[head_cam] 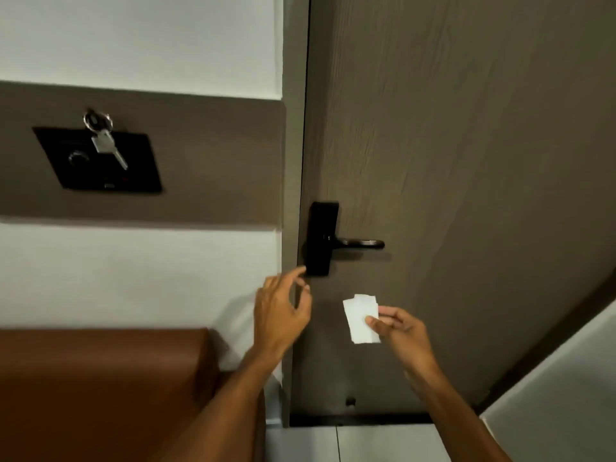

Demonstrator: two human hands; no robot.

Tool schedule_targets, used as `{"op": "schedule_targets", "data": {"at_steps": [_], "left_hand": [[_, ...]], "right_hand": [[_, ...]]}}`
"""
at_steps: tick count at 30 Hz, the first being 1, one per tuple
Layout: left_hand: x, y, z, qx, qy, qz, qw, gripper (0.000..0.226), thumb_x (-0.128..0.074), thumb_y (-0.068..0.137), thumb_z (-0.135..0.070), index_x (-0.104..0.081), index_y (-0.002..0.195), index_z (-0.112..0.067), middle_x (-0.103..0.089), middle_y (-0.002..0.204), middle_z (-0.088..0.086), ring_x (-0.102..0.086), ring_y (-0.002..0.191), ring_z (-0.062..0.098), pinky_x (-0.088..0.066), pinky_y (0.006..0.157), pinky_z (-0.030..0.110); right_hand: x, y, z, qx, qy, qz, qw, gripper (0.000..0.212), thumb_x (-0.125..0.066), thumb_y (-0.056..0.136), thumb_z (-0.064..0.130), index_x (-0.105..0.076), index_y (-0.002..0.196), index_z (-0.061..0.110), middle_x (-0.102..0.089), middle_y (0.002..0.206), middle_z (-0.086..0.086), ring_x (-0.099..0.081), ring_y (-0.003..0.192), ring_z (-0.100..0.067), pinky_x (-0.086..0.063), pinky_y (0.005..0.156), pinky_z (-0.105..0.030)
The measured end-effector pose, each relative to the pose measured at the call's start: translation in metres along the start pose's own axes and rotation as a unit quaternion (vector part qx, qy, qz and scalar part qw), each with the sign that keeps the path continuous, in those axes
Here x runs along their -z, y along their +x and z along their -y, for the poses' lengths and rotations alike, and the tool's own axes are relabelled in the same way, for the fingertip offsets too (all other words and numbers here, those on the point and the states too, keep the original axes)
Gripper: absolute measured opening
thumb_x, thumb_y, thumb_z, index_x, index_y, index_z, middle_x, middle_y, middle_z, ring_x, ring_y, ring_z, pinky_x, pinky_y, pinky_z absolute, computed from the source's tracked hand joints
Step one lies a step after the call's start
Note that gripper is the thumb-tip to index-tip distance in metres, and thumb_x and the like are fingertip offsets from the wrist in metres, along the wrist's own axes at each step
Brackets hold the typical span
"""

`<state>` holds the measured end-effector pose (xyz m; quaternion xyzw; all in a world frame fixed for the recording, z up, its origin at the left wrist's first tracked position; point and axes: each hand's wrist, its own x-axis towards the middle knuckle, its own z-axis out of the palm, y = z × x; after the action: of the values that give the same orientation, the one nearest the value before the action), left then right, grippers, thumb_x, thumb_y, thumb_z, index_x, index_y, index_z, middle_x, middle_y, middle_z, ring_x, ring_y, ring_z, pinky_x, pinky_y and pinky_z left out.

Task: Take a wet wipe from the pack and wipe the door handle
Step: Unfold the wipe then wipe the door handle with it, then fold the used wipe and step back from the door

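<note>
Wipe (360, 320) pinched by right hand (398, 328); left hand (283, 308) spread, empty; handle (361, 243) above grip; loose pinch risks dropping.

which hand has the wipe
The right hand pinches the folded white wipe below the door handle. The left hand is empty, fingers spread near the lock plate.

The black lever door handle (361, 243) juts to the right from its black rectangular lock plate (321, 238) on the grey-brown wood-grain door (466, 161), with bare door surface above, below and to the right of the lever. The empty left hand (281, 311), fingers spread, hovers just below the plate's lower corner, and the right hand (398, 328) pinches a folded white wet wipe (360, 320) below the lever, apart from it. A brown padded leather seat back (100, 378) fills the lower left, beside the left forearm.
</note>
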<state>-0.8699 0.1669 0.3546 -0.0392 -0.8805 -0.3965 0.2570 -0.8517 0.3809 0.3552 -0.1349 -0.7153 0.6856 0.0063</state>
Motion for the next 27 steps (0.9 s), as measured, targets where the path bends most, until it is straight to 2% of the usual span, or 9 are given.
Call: {"op": "schedule_targets", "data": {"at_steps": [2,4,7,9,13,16,19,23,27], "left_hand": [[-0.009,-0.051,-0.008,0.169,-0.121,0.126,0.970,0.033,-0.060,0.084,-0.054,-0.069,0.101,-0.027,-0.072,0.093,-0.005,-0.064,0.094,0.015,-0.053,0.084,0.032],[-0.005,-0.099,-0.016,0.279,-0.220,0.187,0.916,0.044,-0.059,0.076,-0.066,-0.073,0.084,-0.024,-0.075,0.084,-0.005,-0.068,0.084,0.013,-0.052,0.075,0.028],[0.005,-0.159,-0.034,0.351,-0.275,0.253,0.859,0.033,-0.067,0.075,-0.059,-0.074,0.080,-0.028,-0.076,0.078,-0.012,-0.070,0.074,0.005,-0.050,0.065,0.022],[0.010,-0.210,-0.046,0.353,-0.282,0.269,0.850,0.025,-0.070,0.078,-0.049,-0.076,0.084,-0.025,-0.076,0.076,-0.011,-0.069,0.071,0.004,-0.047,0.061,0.019],[0.019,-0.310,-0.071,0.378,-0.289,0.189,0.859,0.013,-0.071,0.082,-0.027,-0.075,0.086,-0.016,-0.073,0.076,-0.002,-0.063,0.062,0.001,-0.041,0.059,0.019],[0.039,-0.400,-0.091,0.439,-0.287,0.142,0.840,0.012,-0.069,0.084,-0.025,-0.074,0.090,-0.016,-0.071,0.075,-0.002,-0.063,0.059,0.001,-0.041,0.057,0.019],[0.070,-0.477,-0.105,0.483,-0.303,0.092,0.816,0.018,-0.067,0.087,-0.023,-0.071,0.101,-0.012,-0.069,0.063,-0.012,-0.060,0.054,-0.003,-0.046,0.061,0.020],[0.113,-0.553,-0.114,0.532,-0.334,-0.019,0.778,0.013,-0.065,0.088,-0.017,-0.069,0.100,-0.012,-0.072,0.087,0.006,-0.066,0.065,0.010,-0.053,0.057,0.019],[0.169,-0.630,-0.120,0.565,-0.344,-0.150,0.734,0.020,-0.066,0.087,-0.013,-0.066,0.106,-0.006,-0.069,0.095,0.015,-0.067,0.064,0.014,-0.052,0.050,0.019]], "right_hand": [[0.007,-0.024,-0.015,-0.044,0.006,0.033,0.998,0.023,-0.076,0.077,0.006,-0.069,0.099,0.003,-0.075,0.087,-0.013,-0.070,0.070,-0.016,-0.054,0.057,-0.019],[0.015,-0.054,-0.030,-0.064,0.005,0.073,0.995,0.021,-0.076,0.077,0.008,-0.070,0.097,0.003,-0.075,0.085,-0.011,-0.068,0.063,-0.009,-0.050,0.051,-0.014],[0.033,-0.092,-0.055,-0.075,-0.013,0.120,0.990,0.013,-0.073,0.080,0.010,-0.073,0.092,0.006,-0.077,0.075,-0.001,-0.067,0.060,-0.005,-0.047,0.051,-0.015],[0.049,-0.126,-0.076,-0.084,-0.038,0.159,0.983,0.007,-0.070,0.082,0.009,-0.075,0.087,0.009,-0.077,0.074,0.002,-0.067,0.063,-0.007,-0.049,0.053,-0.018],[0.076,-0.191,-0.119,-0.101,-0.080,0.213,0.968,0.010,-0.068,0.084,0.005,-0.074,0.087,0.012,-0.076,0.084,-0.006,-0.069,0.076,-0.019,-0.057,0.068,-0.030],[0.086,-0.258,-0.146,-0.076,-0.140,0.243,0.957,0.014,-0.070,0.081,0.002,-0.066,0.089,0.013,-0.068,0.077,-0.005,-0.062,0.069,-0.017,-0.047,0.057,-0.021],[0.085,-0.329,-0.165,-0.099,-0.155,0.312,0.932,0.015,-0.069,0.082,0.003,-0.067,0.095,0.011,-0.070,0.080,-0.004,-0.064,0.070,-0.015,-0.043,0.056,-0.020],[0.073,-0.397,-0.183,-0.139,-0.200,0.394,0.886,0.014,-0.071,0.080,0.005,-0.069,0.090,0.015,-0.073,0.073,0.000,-0.064,0.063,-0.014,-0.044,0.063,-0.026],[0.031,-0.476,-0.202,-0.115,-0.217,0.460,0.853,0.010,-0.072,0.079,0.000,-0.070,0.087,0.005,-0.069,0.066,-0.005,-0.060,0.054,-0.012,-0.049,0.054,-0.017]]}}
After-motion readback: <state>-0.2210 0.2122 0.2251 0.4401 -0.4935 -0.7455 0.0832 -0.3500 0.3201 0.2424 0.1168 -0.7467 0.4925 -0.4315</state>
